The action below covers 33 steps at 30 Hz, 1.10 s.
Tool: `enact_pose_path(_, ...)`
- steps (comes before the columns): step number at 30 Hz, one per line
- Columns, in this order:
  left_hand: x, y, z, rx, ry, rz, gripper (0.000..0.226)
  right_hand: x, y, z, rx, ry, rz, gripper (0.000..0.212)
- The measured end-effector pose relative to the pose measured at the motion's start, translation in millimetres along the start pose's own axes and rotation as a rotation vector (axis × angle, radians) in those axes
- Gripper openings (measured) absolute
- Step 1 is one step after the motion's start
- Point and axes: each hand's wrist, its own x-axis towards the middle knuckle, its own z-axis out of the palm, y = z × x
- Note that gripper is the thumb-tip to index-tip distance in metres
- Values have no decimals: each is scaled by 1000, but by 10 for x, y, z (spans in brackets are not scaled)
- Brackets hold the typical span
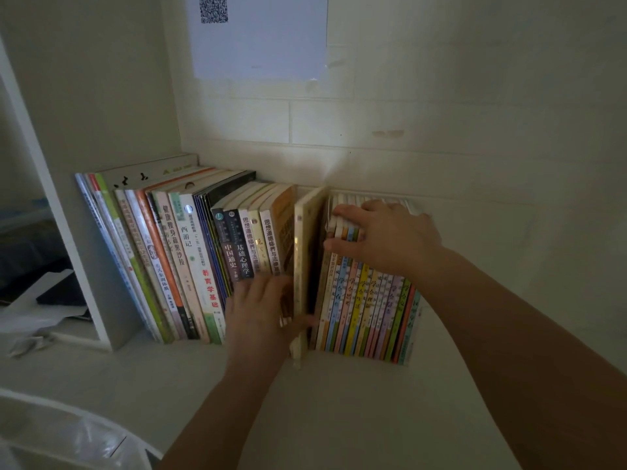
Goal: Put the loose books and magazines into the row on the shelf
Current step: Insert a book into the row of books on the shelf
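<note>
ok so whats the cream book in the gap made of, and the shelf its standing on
The cream book the left hand grips looks like a paperback: thin card cover with a slight gloss, catching small glints along its edge. The shelf looks like white painted or laminated board, smooth and matte, with no grain showing; which of the two cannot be told in this dim light.

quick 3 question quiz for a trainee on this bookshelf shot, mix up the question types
1. True or false: the cream book stands between the two groups of books.
2. Which hand rests on top of the thin colourful books? A left B right
3. Fill in: the paper on the wall bears a ___ code.

Key: 1 true. 2 B, the right hand; the left hand holds the cream book low down. 3 QR.
</note>
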Motion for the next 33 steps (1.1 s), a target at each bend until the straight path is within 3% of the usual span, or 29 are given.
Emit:
enact_pose_path(2,98,35,40,135,68,-52,57,0,-4,5,-8,-1,0,70)
enact_pose_path(5,133,69,63,239,14,-15,68,-5,-13,1,-8,-7,0,69)
enact_pose_path(11,292,-22,-187,192,44,138,122,11,2,19,-21,-1,-3,70)
enact_pose_path(14,576,127,-356,305,-62,254,138,37,7,44,-29,7,-5,72)
enact_pose_path(17,662,170,-326,349,-164,265,132,35,12,46,-26,9,-9,72)
enact_pose_path(25,651,36,-293,359,-63,340,122,65,-79,55,-38,22,-31,72)
enact_pose_path(31,567,-25,-313,335,-29,312,125,182,-300,33,-20,-3,-165,72)
enact_pose_path(33,559,-18,-328,343,-22,309,125,181,-290,46,90,32,-167,74)
